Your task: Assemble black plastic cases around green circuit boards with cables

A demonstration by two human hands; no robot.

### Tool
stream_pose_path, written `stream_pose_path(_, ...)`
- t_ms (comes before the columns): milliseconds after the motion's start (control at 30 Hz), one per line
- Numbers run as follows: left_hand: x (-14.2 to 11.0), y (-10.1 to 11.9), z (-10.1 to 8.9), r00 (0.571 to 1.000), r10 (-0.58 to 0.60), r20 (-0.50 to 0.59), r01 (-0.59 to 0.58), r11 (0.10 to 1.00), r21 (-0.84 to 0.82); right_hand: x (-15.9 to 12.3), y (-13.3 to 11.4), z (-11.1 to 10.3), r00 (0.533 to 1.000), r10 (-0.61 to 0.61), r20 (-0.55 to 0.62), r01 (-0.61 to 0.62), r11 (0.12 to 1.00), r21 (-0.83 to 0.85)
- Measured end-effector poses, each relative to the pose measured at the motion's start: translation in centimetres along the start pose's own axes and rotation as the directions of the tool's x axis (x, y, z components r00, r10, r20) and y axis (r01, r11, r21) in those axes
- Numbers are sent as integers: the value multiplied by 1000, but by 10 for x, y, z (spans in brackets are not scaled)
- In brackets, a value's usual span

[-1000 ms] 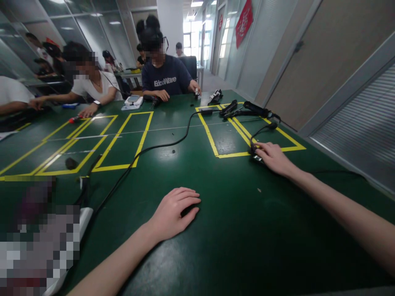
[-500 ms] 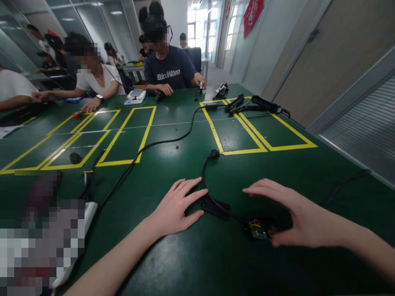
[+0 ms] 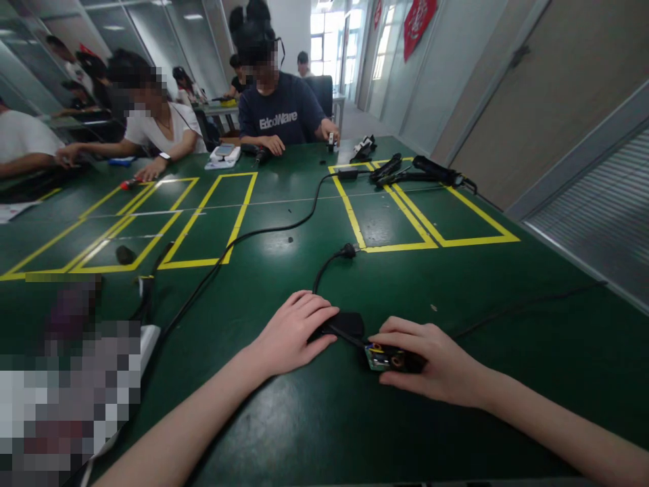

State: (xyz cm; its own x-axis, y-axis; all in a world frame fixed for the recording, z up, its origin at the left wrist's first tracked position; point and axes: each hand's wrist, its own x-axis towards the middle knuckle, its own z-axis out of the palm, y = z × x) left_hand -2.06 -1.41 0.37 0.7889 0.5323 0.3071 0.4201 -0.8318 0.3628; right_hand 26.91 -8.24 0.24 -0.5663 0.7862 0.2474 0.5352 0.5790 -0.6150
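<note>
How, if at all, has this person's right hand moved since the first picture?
Yes, toward the camera: the right hand was at the near edge of the yellow tape and now is well clear.

There is one left hand (image 3: 297,333) and one right hand (image 3: 430,358) up close — that makes two. Count one board (image 3: 378,360), one flat black piece (image 3: 353,323), one plug (image 3: 347,251), one watch (image 3: 165,156) — and one near table (image 3: 385,433).

2 bare, slender forearms (image 3: 197,421) taper to 2 bare wrists (image 3: 484,389).

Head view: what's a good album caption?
At a green table, right hand holds an exposed circuit board, left hand at a flat black piece.
</note>
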Motion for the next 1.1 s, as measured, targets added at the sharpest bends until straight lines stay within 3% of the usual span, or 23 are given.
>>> stream_pose_path(167,-1,-12,-3,994,-91,-59,96,992,83,34,-15,12,997,33,-64,-26,994,109)
stream_pose_path(400,-2,-18,1,983,-127,-136,141,985,95,54,-17,1,992,47,-116,-37,995,87)
stream_pose_path(500,0,-20,1,980,-126,-155,142,985,97,57,-18,2,991,44,-129,-41,999,23)
stream_pose_path(667,3,-24,1,976,-122,-180,140,986,92,59,-21,5,999,36,-38,-41,990,-134)
stream_pose_path(900,10,-33,0,958,-150,-243,167,985,52,78,-7,-12,992,-53,-114,54,999,1)
stream_pose_path(1100,34,-52,-1,955,-229,-188,269,936,228,92,10,-11,986,52,-157,-40,996,80)
